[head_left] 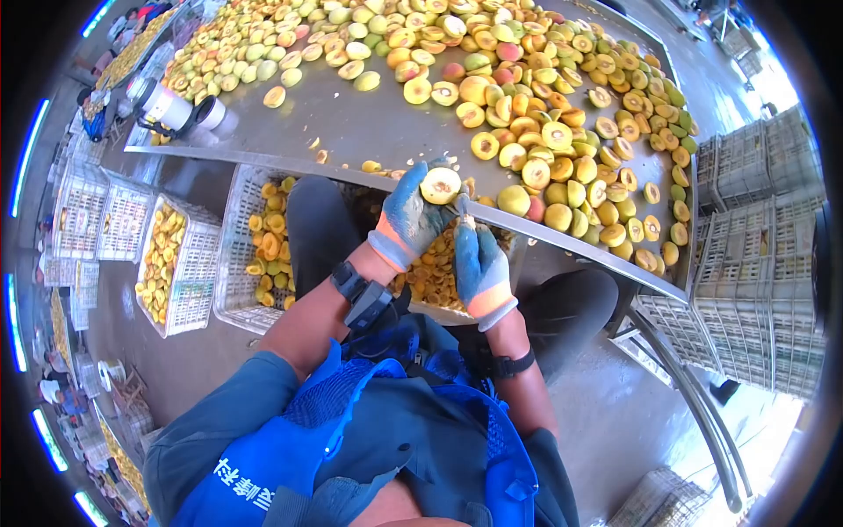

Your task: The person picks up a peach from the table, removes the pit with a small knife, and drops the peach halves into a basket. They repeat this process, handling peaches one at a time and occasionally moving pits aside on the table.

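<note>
My left hand (407, 218), in a blue-coated glove with an orange and grey cuff, is closed around a halved peach (441, 185). Its pale cut face with a brown centre points up. Just to the right, my right hand (480, 270), gloved the same way, grips a small metal-tipped tool (463, 209) with the tip at the peach's edge. The fingers hide most of that tool. Both hands are at the front edge of a metal table (351, 132). Below them, a container of cut peach pieces (436, 279) sits between my knees.
Many yellow peach halves (557, 134) are heaped across the table's back and right. A white and grey cylindrical container (167, 107) lies at its left. Crates of peaches (178, 263) stand left on the floor; stacked crates (746, 263) rise on the right, near a curved metal rail (694, 395).
</note>
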A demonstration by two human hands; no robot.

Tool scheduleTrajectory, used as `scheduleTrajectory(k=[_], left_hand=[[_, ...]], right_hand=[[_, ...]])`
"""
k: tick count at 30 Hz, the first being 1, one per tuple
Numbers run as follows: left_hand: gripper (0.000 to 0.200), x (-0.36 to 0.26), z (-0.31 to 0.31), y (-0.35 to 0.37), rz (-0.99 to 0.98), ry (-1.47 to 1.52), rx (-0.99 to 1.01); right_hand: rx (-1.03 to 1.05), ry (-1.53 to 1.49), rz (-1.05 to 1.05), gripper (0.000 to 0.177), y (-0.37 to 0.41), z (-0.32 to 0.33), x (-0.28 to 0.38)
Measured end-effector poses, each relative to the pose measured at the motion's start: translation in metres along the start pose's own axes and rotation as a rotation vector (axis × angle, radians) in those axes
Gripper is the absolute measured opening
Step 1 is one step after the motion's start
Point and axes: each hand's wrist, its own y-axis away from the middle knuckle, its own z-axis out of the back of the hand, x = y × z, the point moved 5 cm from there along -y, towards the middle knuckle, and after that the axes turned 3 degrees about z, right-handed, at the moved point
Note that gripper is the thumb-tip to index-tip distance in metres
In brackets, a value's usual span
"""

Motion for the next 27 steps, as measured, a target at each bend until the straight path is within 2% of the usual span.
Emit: scheduleTrajectory(k=[1, 3, 7, 10, 13, 14, 17, 20, 23, 27], left_hand=[[0.044, 0.002, 0.001, 0.006, 0.015, 0.031, -0.021], [0.043, 0.005, 0.004, 0.018, 0.052, 0.092, -0.065], [0.035, 0.009, 0.014, 0.031, -0.043, 0.031, -0.088], [0.031, 0.009, 0.012, 0.034, -0.010, 0.062, -0.036], [0.024, 0.009, -0.001, 0.043, -0.039, 0.020, -0.069], [0.030, 0.012, 0.010, 0.039, -0.049, 0.000, -0.055], [0.027, 0.016, 0.008, 0.044, -0.055, -0.030, -0.069], [0.034, 0.018, 0.010, 0.048, -0.015, -0.101, -0.265], [0.045, 0.019, 0.017, 0.046, -0.023, -0.093, -0.272], [0.044, 0.020, 0.016, 0.047, -0.011, -0.074, -0.306]], right_hand=[[-0.003, 0.141, 0.050, 0.023, -0.001, -0.002, 0.016], [0.020, 0.202, -0.005, 0.026, 0.000, -0.009, 0.015], [0.012, 0.241, 0.039, 0.036, 0.006, -0.018, 0.008], [0.034, 0.304, -0.030, 0.031, 0.012, -0.021, 0.008], [0.044, 0.325, -0.035, 0.032, 0.015, -0.024, 0.007], [0.064, 0.360, -0.073, 0.033, 0.016, -0.024, 0.008], [0.094, 0.386, -0.079, 0.033, 0.016, -0.029, 0.005], [0.110, 0.317, -0.056, 0.036, 0.020, -0.034, 0.001], [0.158, 0.431, -0.049, 0.039, 0.018, -0.034, 0.014], [0.185, 0.485, -0.027, 0.042, 0.019, -0.034, 0.016]])
